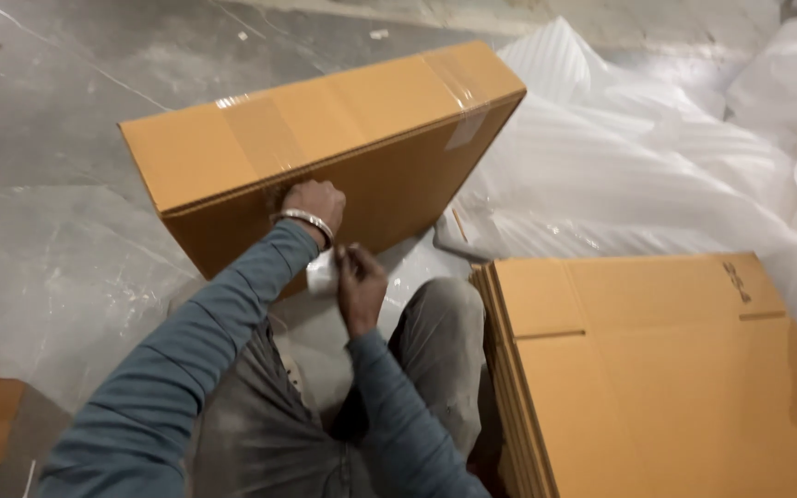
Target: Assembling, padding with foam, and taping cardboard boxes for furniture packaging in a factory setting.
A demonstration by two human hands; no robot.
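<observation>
The sealed cardboard box (325, 148) stands tilted on the grey floor (48, 258) in front of the seated person; the left hand (314, 203), fingers curled shut, presses on its upper front edge beside the clear tape (265, 134); the right hand (359, 286) sits just below, fingertips pinched on something small and pale, too blurred to name. To do this well, the left hand should probably brace the box firmly while the right works close to the edge; flat cartons (657, 378) lie stacked at the right, white foam sheets (638, 157) behind.

Left hand (314, 205) fingertips hidden behind box (325, 138) edge; flat cardboard stack (666, 369) cropped
</observation>
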